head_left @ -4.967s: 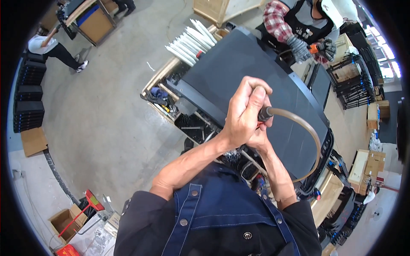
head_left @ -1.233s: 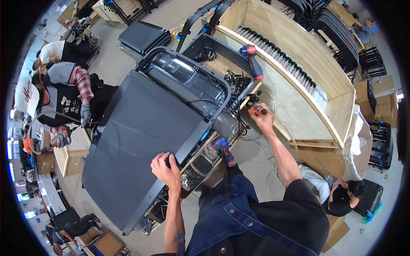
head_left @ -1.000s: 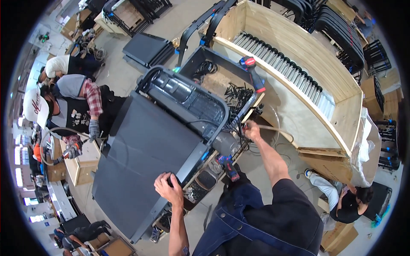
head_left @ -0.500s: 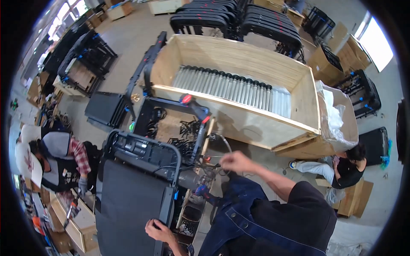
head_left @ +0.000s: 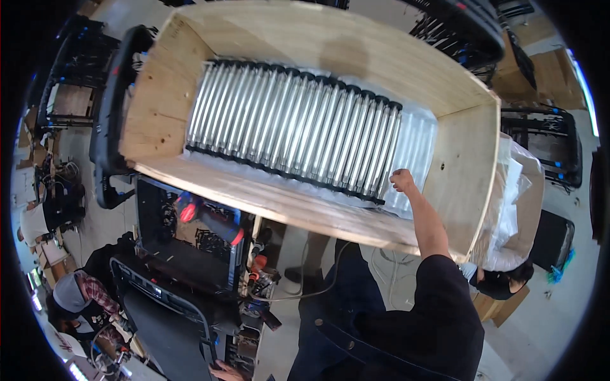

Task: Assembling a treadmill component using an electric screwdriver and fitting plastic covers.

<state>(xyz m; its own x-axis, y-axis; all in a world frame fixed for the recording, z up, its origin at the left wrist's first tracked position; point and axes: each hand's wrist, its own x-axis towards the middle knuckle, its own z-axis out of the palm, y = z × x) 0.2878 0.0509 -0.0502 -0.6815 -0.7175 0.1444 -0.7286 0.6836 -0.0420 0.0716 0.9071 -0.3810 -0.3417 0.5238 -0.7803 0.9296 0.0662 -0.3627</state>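
Observation:
My right hand (head_left: 401, 180) reaches into a long wooden crate (head_left: 318, 222), its fingers curled beside the right end of a row of shiny metal tubes (head_left: 289, 120) with black ends. What the fingers hold, if anything, is too small to make out. At the bottom edge, my left hand (head_left: 227, 371) rests with fingers stretched out by the side rail of a black treadmill-like machine (head_left: 162, 340); part of this hand is cut off by the picture's edge. Clear plastic wrap (head_left: 416, 146) lies in the crate to the right of the tubes.
A red and black power tool (head_left: 210, 219) lies over a black-framed bin. Hoses (head_left: 311, 293) trail between the machine and me. One co-worker (head_left: 89, 298) bends at the left; another person (head_left: 508, 280) sits low at the right near a plastic-lined carton (head_left: 518, 209).
My view has moved toward the crate, which now looks larger. My right hand has gone from near the hose up into the crate. My left hand has slid to the machine's edge.

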